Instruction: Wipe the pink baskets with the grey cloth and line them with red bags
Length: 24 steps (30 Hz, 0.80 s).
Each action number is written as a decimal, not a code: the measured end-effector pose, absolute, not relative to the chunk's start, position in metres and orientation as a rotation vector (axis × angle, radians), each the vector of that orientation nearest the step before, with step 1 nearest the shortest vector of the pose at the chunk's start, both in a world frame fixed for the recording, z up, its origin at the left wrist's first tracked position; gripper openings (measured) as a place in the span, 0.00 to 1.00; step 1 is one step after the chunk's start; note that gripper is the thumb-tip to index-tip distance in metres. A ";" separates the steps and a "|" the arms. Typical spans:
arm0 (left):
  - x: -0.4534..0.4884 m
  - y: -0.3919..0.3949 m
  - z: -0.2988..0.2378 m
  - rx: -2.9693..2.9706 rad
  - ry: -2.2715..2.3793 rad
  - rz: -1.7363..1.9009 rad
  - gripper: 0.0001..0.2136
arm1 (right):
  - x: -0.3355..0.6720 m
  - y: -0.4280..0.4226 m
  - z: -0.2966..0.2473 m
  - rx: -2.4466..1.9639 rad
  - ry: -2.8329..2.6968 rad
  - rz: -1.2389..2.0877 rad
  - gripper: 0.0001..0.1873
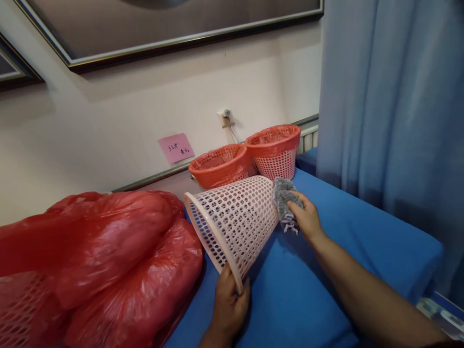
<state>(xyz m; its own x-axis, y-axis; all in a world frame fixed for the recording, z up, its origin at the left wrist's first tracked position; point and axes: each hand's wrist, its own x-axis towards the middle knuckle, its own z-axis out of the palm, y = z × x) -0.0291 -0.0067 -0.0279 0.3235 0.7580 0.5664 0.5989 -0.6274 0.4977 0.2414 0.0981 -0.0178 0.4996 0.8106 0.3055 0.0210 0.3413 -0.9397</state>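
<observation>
A pale pink perforated plastic basket lies on its side on the blue surface, its open mouth facing left toward me. My left hand grips the basket's rim at the near bottom edge, fingers closed around it. My right hand is closed on a grey cloth and presses it against the basket's base at the far end.
Two orange-red perforated baskets stand at the back by the wall. Bulging red plastic bags fill the left side. A blue curtain hangs at right. A pink note is stuck on the wall. The blue surface drops off at right.
</observation>
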 end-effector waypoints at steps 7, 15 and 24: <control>-0.022 -0.006 -0.024 2.498 1.211 1.043 0.21 | 0.225 0.060 -0.008 -0.829 -1.422 0.449 0.22; -0.023 -0.008 -0.024 2.450 1.255 0.989 0.21 | 0.201 0.029 -0.006 -0.478 -1.689 0.477 0.23; -0.019 -0.010 -0.023 2.587 1.212 0.875 0.20 | 0.250 0.098 -0.014 -1.105 -0.881 0.574 0.22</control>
<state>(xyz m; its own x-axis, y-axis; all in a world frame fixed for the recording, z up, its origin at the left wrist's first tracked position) -0.0194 -0.0100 -0.0233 0.5022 0.7433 0.4419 0.6537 -0.6609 0.3686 0.2500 0.0984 -0.0136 0.5460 0.7755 0.3169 0.0235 0.3640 -0.9311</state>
